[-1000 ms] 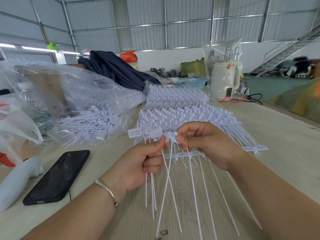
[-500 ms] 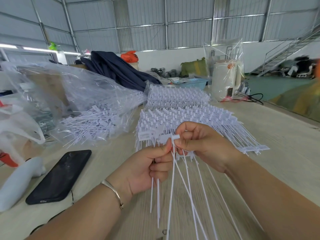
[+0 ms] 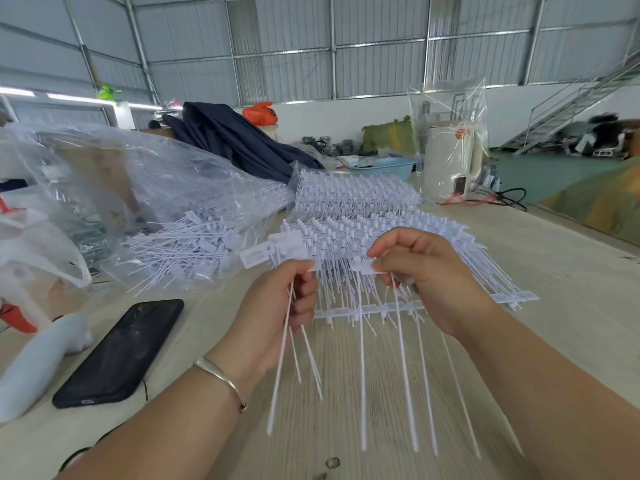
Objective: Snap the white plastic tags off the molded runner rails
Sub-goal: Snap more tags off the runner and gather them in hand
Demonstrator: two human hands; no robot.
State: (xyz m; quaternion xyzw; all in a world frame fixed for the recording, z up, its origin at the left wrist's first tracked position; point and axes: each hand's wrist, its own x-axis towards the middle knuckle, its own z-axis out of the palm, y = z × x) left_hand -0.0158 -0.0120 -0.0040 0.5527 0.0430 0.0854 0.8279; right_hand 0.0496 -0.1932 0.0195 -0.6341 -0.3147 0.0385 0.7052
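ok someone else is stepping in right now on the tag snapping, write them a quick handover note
Left hand: grips a small bundle of snapped-off tags, tails hanging down.
Right hand: pinches the head of the next tag on the rail in front.
Done: loose tags lie in the clear bag at left.
Left: the remaining tags on this rail, then the stack of full rails behind it on the table.

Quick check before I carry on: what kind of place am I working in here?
Most likely a small factory or warehouse workshop: corrugated metal walls on a steel frame, a long worktable stacked with molded white tag runners, and a clear plastic bag of separated tags.
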